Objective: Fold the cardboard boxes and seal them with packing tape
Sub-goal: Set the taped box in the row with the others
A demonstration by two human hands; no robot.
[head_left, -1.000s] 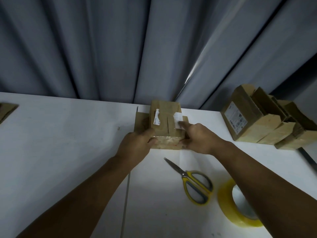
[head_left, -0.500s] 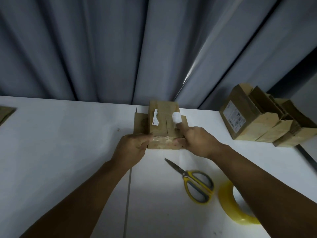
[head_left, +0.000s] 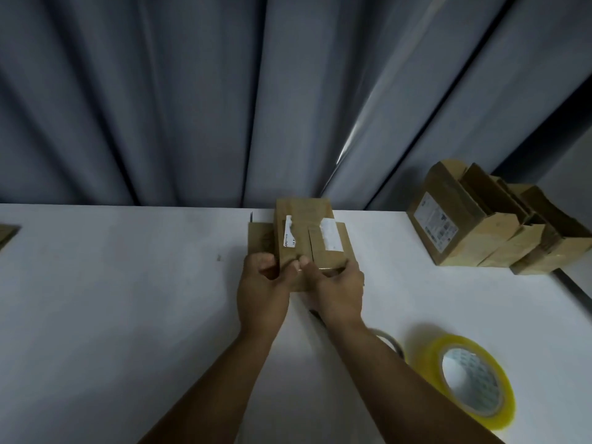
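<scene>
From my head view, both my hands grip the near end of the cardboard box [head_left: 307,241] at the far middle of the white counter [head_left: 128,283], left hand [head_left: 262,293] and right hand [head_left: 339,291] clenched on it, thumbs on top, with the yellow tape roll [head_left: 464,379] near right and folded boxes [head_left: 493,229] far right.

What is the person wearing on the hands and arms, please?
Nothing that shows. The left hand and right hand are bare, without gloves, rings or a watch. Both forearms are uncovered down to the bottom edge of the picture; no sleeve is in view.
</scene>
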